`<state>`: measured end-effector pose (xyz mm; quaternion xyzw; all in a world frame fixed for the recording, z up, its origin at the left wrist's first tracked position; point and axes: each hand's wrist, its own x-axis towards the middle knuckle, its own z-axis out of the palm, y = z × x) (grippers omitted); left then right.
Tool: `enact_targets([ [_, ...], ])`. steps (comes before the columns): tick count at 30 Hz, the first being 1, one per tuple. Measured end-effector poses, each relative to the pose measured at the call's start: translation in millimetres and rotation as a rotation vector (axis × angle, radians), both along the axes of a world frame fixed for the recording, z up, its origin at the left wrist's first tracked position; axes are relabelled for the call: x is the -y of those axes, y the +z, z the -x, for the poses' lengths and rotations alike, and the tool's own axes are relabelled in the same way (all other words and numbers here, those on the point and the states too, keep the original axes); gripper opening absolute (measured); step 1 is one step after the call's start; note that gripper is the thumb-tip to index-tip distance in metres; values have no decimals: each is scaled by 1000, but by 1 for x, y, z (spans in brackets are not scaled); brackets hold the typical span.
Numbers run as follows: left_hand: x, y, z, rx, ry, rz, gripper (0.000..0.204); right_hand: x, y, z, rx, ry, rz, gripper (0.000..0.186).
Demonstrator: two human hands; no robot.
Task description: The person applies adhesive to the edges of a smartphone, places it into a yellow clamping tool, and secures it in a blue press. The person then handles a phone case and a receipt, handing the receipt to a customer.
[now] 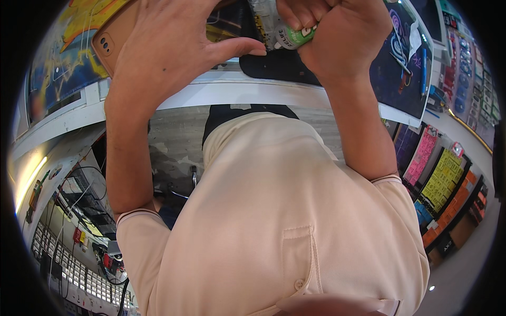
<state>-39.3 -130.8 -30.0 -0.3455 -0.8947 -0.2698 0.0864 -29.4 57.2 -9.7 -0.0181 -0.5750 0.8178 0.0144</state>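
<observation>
My right hand (348, 39), at the top right of the bench, is closed around a small green and white squeeze bottle (298, 37). The bottle is tilted, its pale tip pointing to the lower left. My left hand (166, 39) is raised over the left side of the bench. Its thumb stretches out toward the bottle, without touching it; its other fingers run past the top edge of the view. Partly behind the left hand lies a phone in a brown case (108, 45), camera side up. Between my hands is a dark mat (279, 66) with a clear, yellow-marked object (263, 18) on it, partly cut off.
On the bench's right side, cables (401, 60) and a blue pen-like tool (424, 71) lie on a dark mat. The white bench edge (253, 95) runs across in front of me. Racks of coloured packets (448, 176) stand at the right, cluttered shelves (84, 195) at the left.
</observation>
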Motion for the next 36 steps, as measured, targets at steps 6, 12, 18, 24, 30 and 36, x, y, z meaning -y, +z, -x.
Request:
enact_targets([
  [6, 6, 4, 8, -4, -21, 37, 66, -33, 7, 12, 63, 141, 684, 47],
  [12, -23, 26, -2, -84, -22, -93, 66, -111, 18, -31, -32, 131, 926, 46],
  [18, -125, 27, 3, -116, -107, 74, 70, -183, 20, -71, -146, -52, 928, 45],
  [24, -149, 25, 4, -18, -81, 309, 73, -225, 8, -92, -129, -108, 991, 47],
  [30, -128, 34, -5, 38, -98, 283, 82, -253, -4, -97, -114, -12, 1052, 44],
  [36, -91, 47, -23, 133, 1, 377, 86, -266, -14, -93, -122, 71, 1081, 41],
])
